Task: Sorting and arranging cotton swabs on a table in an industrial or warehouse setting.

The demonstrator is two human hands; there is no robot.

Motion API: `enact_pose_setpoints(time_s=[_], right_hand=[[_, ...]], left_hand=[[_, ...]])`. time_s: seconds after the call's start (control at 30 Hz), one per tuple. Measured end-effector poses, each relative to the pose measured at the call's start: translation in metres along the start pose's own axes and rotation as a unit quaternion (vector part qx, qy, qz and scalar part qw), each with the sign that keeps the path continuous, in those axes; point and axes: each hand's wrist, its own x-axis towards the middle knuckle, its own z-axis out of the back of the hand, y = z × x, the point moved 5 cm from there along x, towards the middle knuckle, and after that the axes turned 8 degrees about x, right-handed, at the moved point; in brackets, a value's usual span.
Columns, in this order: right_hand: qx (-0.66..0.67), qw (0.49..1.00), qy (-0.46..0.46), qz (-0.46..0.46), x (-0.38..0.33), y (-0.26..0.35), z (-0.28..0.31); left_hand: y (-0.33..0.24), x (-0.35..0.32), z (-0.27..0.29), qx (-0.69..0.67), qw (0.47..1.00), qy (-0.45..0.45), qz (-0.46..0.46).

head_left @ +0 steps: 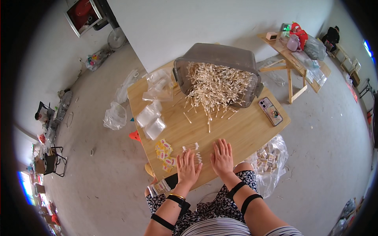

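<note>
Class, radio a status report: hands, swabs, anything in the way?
Left hand partly over small swabs. Right hand palm down at table. Tipped bin ahead, apart from both hands.

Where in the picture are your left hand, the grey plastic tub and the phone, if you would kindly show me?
Left hand point(188, 168): head view, on the back of the hand.
Grey plastic tub point(220, 52): head view, on its wall.
Phone point(270, 111): head view, middle of its back.
</note>
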Motion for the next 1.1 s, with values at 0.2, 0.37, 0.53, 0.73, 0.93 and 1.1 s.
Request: enact_pose_setpoints(time_s=[0.2, 0.37, 0.53, 0.73, 0.93, 1.1], right_hand=[[0.001, 1.000, -0.004, 0.001, 0.001, 0.000, 0.001], [-0.028, 0.999, -0.007, 0.018, -0.001, -0.009, -0.007], [0.007, 0.996, 0.077, 0.049, -0.023, 0.018, 0.001], [0.057, 0.985, 0.132, 0.100, -0.034, 0.041, -0.009], [0.039, 0.982, 0.120, 0.138, -0.012, 0.057, -0.015], [0.007, 0.977, 0.141, 0.159, -0.018, 0.058, -0.014]], left_hand=[[-0.001, -0.003, -0.005, 0.019, 0.999, 0.038, -0.020], [-0.005, -0.015, -0.003, 0.025, 0.998, 0.050, -0.027], [0.026, -0.024, 0.001, 0.012, 0.998, 0.048, 0.028], [0.032, -0.025, 0.002, 0.018, 0.998, 0.061, 0.023], [0.032, -0.032, -0.003, 0.025, 0.996, 0.063, 0.056], [0.034, -0.038, -0.013, 0.049, 0.993, 0.092, 0.061]])
